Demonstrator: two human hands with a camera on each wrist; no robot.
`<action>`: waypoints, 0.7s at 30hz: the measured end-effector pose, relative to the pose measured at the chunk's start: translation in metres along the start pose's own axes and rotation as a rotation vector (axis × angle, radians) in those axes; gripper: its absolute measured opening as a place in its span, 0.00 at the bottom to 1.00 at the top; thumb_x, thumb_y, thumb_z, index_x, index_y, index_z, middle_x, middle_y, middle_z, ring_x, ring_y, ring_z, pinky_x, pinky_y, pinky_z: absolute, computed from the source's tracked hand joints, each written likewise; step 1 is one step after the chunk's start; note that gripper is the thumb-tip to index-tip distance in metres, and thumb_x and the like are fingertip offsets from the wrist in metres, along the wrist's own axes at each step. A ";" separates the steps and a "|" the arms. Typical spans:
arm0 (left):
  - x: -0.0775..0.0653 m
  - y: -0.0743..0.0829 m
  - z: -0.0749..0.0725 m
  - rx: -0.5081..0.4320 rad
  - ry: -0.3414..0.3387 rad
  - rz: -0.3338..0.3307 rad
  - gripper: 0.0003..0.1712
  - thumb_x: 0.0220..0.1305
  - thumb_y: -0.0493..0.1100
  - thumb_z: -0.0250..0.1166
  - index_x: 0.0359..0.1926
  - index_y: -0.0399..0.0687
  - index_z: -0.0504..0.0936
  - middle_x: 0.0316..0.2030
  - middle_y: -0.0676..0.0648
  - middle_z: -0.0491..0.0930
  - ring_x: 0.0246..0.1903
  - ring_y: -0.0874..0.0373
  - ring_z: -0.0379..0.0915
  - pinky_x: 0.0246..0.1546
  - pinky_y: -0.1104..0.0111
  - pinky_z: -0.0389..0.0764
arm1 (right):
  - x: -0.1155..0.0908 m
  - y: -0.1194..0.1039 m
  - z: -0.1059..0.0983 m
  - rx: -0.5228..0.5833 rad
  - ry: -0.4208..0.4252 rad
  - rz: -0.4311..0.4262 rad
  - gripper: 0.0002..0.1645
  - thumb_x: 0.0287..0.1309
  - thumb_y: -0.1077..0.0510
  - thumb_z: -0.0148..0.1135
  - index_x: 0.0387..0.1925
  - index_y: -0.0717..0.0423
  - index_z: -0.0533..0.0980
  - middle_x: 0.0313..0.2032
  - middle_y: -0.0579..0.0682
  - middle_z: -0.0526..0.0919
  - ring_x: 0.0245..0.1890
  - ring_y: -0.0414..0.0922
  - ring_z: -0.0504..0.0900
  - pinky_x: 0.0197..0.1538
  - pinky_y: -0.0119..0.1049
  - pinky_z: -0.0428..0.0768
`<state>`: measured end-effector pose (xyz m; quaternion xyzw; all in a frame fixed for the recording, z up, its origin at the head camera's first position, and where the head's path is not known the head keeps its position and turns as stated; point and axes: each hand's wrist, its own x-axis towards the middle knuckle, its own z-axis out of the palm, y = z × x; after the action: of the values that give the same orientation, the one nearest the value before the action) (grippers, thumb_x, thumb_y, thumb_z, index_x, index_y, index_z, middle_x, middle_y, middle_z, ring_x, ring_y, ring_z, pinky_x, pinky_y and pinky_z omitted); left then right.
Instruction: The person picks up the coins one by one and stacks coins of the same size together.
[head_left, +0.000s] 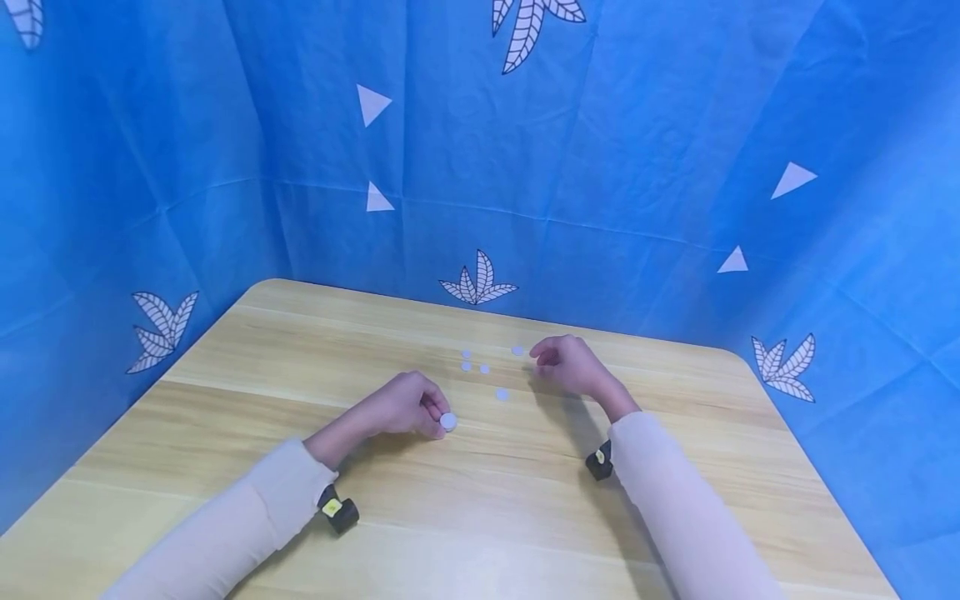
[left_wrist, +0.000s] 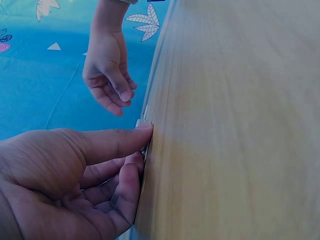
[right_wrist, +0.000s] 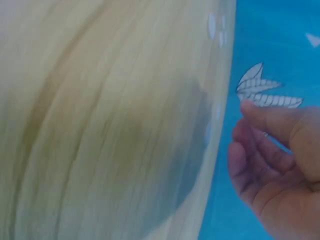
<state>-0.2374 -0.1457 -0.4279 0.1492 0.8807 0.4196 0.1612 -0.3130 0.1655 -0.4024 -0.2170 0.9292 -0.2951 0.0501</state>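
My left hand (head_left: 405, 404) is low over the wooden table, pinching a pale round disc (head_left: 448, 422) at its fingertips. In the left wrist view, the thumb of this left hand (left_wrist: 75, 175) presses on the disc's edge, and the other fingers curl beneath. Farther back, my right hand (head_left: 572, 365) hovers above the table with loosely bent fingers. Nothing shows in its grasp in the right wrist view, where the right hand (right_wrist: 280, 160) is seen from the thumb side. A flat pale disc (head_left: 517, 351) lies just left of its fingertips. Another disc (head_left: 502, 394) lies between the hands.
Several smaller pale discs (head_left: 484, 369) lie grouped toward the back of the wooden table (head_left: 480, 517). A blue curtain (head_left: 480, 150) printed with white leaves and triangles hangs behind and beside the table. Dark wrist cameras (head_left: 341, 510) are worn on both arms.
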 end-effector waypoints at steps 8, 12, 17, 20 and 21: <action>0.001 -0.002 0.000 0.004 -0.004 -0.002 0.13 0.48 0.35 0.82 0.34 0.46 0.87 0.30 0.51 0.83 0.34 0.56 0.77 0.39 0.65 0.79 | 0.012 0.016 -0.001 0.020 0.005 0.027 0.14 0.64 0.68 0.65 0.51 0.65 0.82 0.42 0.55 0.88 0.47 0.52 0.85 0.57 0.48 0.81; 0.001 -0.002 0.000 0.004 -0.003 -0.013 0.13 0.48 0.35 0.82 0.34 0.46 0.87 0.31 0.50 0.82 0.34 0.56 0.77 0.39 0.65 0.79 | 0.019 0.018 0.002 0.027 0.015 0.023 0.13 0.65 0.67 0.64 0.50 0.65 0.82 0.43 0.57 0.88 0.48 0.52 0.85 0.57 0.48 0.81; 0.001 -0.002 0.000 -0.002 -0.003 -0.032 0.13 0.48 0.35 0.82 0.34 0.47 0.86 0.31 0.50 0.83 0.35 0.55 0.77 0.40 0.65 0.80 | 0.030 0.018 0.005 0.018 0.036 0.042 0.12 0.66 0.64 0.65 0.49 0.65 0.83 0.44 0.58 0.87 0.48 0.53 0.84 0.57 0.48 0.81; 0.001 -0.001 -0.001 0.001 -0.011 -0.027 0.13 0.49 0.35 0.81 0.34 0.47 0.87 0.32 0.51 0.83 0.35 0.55 0.78 0.40 0.65 0.80 | 0.032 0.020 0.003 0.010 0.009 0.059 0.13 0.67 0.62 0.65 0.50 0.64 0.82 0.45 0.58 0.87 0.50 0.53 0.84 0.57 0.48 0.80; 0.001 -0.001 -0.001 0.004 -0.014 -0.023 0.13 0.49 0.35 0.81 0.34 0.48 0.87 0.32 0.51 0.83 0.35 0.55 0.78 0.40 0.65 0.80 | 0.031 0.020 0.002 0.014 -0.004 0.065 0.13 0.67 0.62 0.65 0.50 0.64 0.82 0.46 0.58 0.87 0.50 0.54 0.83 0.58 0.49 0.80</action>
<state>-0.2389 -0.1463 -0.4287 0.1422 0.8821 0.4149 0.1720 -0.3483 0.1658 -0.4147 -0.1869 0.9336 -0.2992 0.0630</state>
